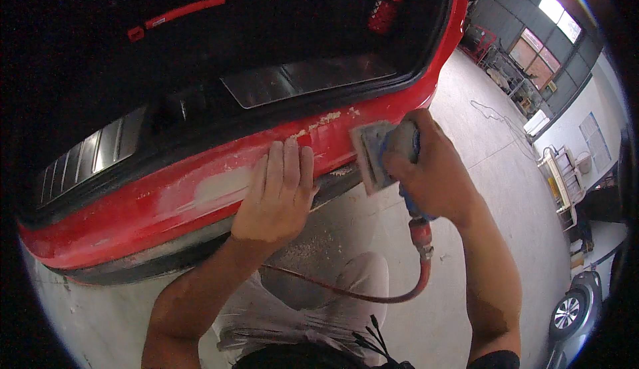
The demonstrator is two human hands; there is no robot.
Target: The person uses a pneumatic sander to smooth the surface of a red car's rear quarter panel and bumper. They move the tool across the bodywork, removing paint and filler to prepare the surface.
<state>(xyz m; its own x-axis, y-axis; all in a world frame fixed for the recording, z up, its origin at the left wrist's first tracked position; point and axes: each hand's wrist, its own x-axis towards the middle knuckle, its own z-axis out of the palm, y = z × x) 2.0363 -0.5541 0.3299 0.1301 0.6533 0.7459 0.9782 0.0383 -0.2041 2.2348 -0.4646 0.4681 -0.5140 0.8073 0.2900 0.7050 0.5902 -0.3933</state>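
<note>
My right hand (436,166) is wrapped round a blue and grey air sander (403,144), whose flat, dusty rectangular pad (369,159) is tilted beside the bumper. A red air hose (373,298) joins the sander's lower end through a red coupling (421,230). My left hand (283,186) lies flat with fingers stretched out on the red rear bumper (160,196) of a car. Just left of those fingers is a sanded patch (223,186) of pale filler. Chipped, bare spots (319,124) show along the bumper's upper edge, beyond my left fingertips.
Above the bumper gapes the dark boot, with metal sill plates (306,82), a red fire extinguisher (387,4) and a red strap-like bar (186,10). The hose loops across my lap. Concrete floor (506,189) stretches right, toward a parked car (572,312) and workshop racks (559,176).
</note>
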